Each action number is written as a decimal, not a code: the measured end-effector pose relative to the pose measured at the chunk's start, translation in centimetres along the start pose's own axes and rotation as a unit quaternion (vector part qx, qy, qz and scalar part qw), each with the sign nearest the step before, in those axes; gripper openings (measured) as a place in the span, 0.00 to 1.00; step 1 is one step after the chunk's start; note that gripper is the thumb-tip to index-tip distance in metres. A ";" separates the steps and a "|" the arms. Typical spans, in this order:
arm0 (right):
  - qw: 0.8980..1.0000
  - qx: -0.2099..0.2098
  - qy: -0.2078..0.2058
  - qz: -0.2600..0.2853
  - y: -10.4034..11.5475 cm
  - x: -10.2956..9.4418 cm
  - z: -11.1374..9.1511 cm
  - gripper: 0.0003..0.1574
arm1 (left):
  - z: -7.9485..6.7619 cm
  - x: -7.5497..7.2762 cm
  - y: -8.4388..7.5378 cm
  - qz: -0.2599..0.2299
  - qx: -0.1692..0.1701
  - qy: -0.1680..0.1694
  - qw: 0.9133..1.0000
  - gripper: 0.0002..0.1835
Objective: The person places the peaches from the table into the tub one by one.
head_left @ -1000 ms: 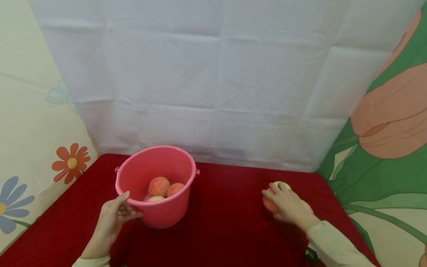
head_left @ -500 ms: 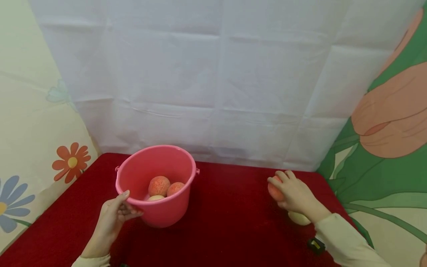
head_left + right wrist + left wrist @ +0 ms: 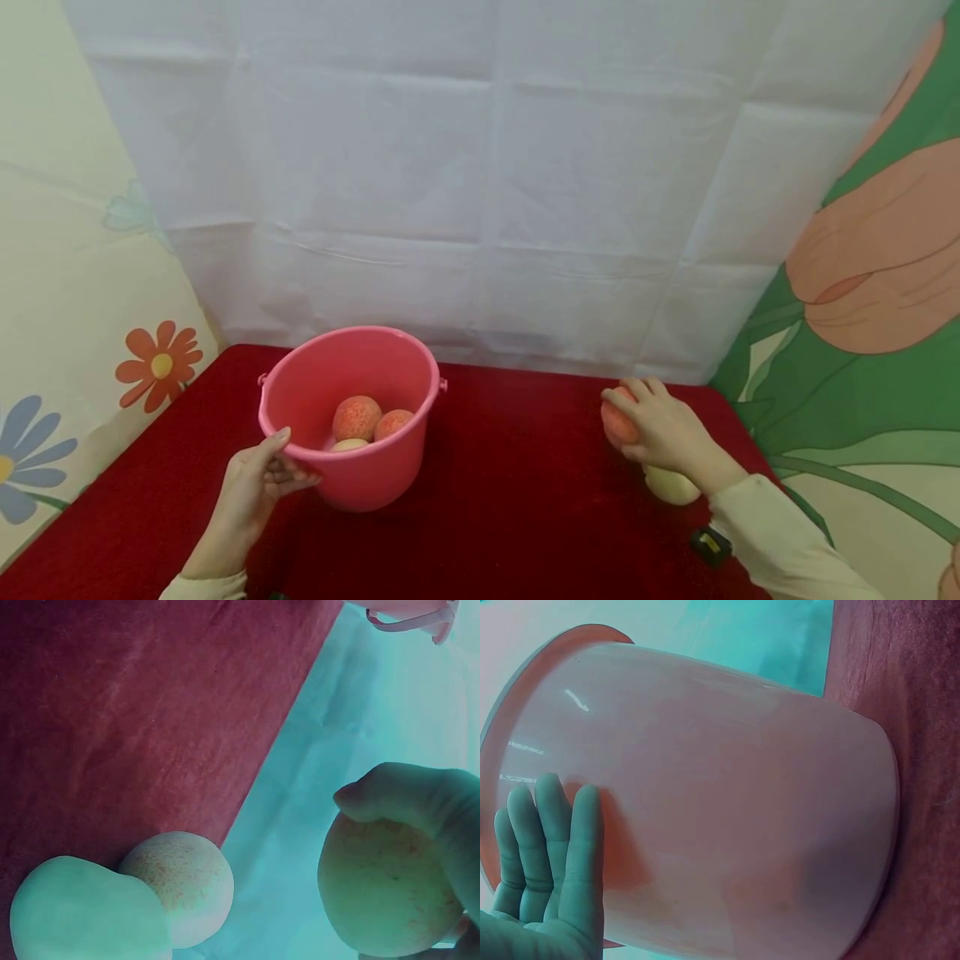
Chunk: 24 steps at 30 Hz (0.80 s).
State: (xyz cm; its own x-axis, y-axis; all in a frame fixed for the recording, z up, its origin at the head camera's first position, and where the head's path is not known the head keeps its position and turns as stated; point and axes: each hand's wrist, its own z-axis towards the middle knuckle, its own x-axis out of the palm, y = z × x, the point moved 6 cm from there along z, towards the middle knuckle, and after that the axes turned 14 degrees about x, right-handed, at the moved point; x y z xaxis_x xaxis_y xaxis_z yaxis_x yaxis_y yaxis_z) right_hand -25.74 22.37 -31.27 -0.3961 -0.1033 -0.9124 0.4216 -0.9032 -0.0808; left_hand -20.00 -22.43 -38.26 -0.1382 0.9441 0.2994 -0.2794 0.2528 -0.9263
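My left hand (image 3: 251, 492) pinches the bucket (image 3: 375, 482) at its rim, thumb inside, fingers along the outer wall. My right hand (image 3: 663, 429) curls partway round an orange fruit (image 3: 386, 892), which seems raised off the surface (image 3: 517, 508), well right of the bucket. A pale fruit (image 3: 671, 486) and a speckled fruit (image 3: 180, 881) lie below. I'd want thumb and fingers on opposite sides, firm without squeezing, clear of that pair, and the rim braced against any tipping.
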 end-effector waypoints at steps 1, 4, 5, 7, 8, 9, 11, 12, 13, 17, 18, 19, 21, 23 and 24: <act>1.000 0.001 -0.002 0.002 0.0 -0.1 0.0 0.42 | 0.0 0.0 0.0 -0.002 0.003 -0.002 1.000 0.25; 1.000 -0.003 -0.017 0.007 0.1 -0.4 0.2 0.42 | 0.0 0.0 0.0 -0.004 0.004 0.000 1.000 0.25; 1.000 -0.005 -0.025 0.009 0.1 -0.5 0.2 0.41 | 0.0 0.0 0.0 -0.004 0.004 -0.001 1.000 0.25; 0.999 -0.012 -0.042 0.013 0.2 -0.8 0.3 0.41 | 0.0 0.0 0.0 -0.003 0.001 -0.003 1.000 0.25; 0.998 -0.015 -0.051 0.015 0.2 -0.9 0.4 0.40 | 0.0 0.0 0.0 -0.001 -0.001 -0.004 1.000 0.25; 0.998 -0.018 -0.059 0.017 0.3 -1.0 0.4 0.39 | 0.0 0.0 0.0 -0.001 -0.003 -0.005 1.000 0.25; 0.997 -0.022 -0.070 0.020 0.3 -1.2 0.5 0.38 | 0.0 0.0 0.0 0.000 -0.005 -0.005 1.000 0.25; 0.997 -0.023 -0.074 0.021 0.3 -1.3 0.5 0.38 | 0.0 0.0 0.0 0.000 -0.005 -0.005 1.000 0.25; 0.997 -0.023 -0.076 0.021 0.3 -1.3 0.6 0.38 | 0.0 0.0 0.0 0.000 -0.005 -0.006 1.000 0.25; 0.997 -0.022 -0.075 0.019 0.3 -1.7 0.7 0.37 | 0.0 0.0 0.0 0.000 -0.002 -0.004 1.000 0.24; 0.997 -0.021 -0.072 0.016 0.3 -1.8 0.8 0.38 | 0.0 0.0 0.0 0.000 -0.001 -0.005 1.000 0.24; 0.997 -0.019 -0.068 0.013 0.2 -1.8 0.8 0.39 | 0.0 0.0 0.1 0.000 -0.001 -0.005 1.000 0.24; 0.998 -0.018 -0.062 0.006 0.2 -2.1 0.9 0.40 | 0.0 0.0 0.1 0.001 -0.001 -0.003 1.000 0.24; 0.998 -0.019 -0.059 0.000 0.2 -2.3 1.0 0.41 | 0.0 0.0 0.1 -0.001 -0.001 -0.003 1.000 0.25; 0.998 -0.020 -0.059 -0.001 0.3 -2.4 1.0 0.42 | 0.0 0.0 0.1 -0.004 0.000 -0.003 1.000 0.25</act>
State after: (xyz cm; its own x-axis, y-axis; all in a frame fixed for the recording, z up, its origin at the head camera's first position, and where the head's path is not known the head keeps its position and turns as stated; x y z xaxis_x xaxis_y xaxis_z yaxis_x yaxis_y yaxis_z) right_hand -25.50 21.96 -28.66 -0.4890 -0.1517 -0.8590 0.4524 -0.8861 -0.1010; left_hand -20.05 -22.42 -38.30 -0.1418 0.9406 0.3086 -0.2808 0.2607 -0.9237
